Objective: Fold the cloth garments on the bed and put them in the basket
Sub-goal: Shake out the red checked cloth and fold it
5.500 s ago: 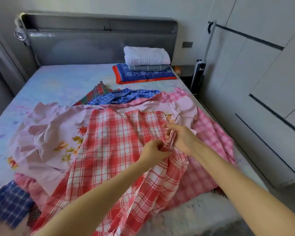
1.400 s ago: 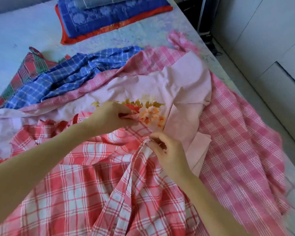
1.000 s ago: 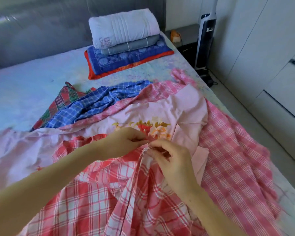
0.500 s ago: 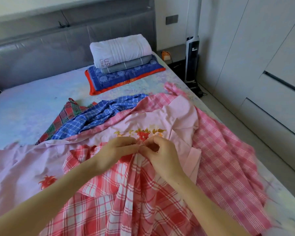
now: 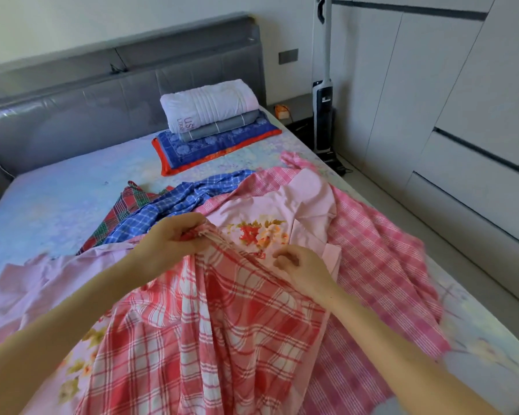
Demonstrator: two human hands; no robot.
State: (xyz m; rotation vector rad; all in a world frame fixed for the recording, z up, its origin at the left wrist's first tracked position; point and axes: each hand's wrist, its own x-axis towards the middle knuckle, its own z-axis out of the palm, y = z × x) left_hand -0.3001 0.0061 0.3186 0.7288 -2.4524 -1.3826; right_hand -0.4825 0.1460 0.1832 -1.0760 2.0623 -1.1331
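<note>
Left hand (image 5: 174,238) grips the bunched top edge of a red-and-white plaid cotton cloth (image 5: 210,333), which runs lengthwise toward the viewer; right hand (image 5: 304,269) pinches its right edge.

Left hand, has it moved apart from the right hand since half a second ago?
Yes. The left hand has shifted left, away from the flower print, pulling the red checked cloth.

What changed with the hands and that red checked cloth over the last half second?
The hands, pinching the red checked cloth edge together half a second ago, have drawn apart: the left hand moved up and left with a bunched edge, the right hand slid right along it. Both keep their hold. The pink floral cloth, blue checked cloth and folded stack lie as before.
</note>
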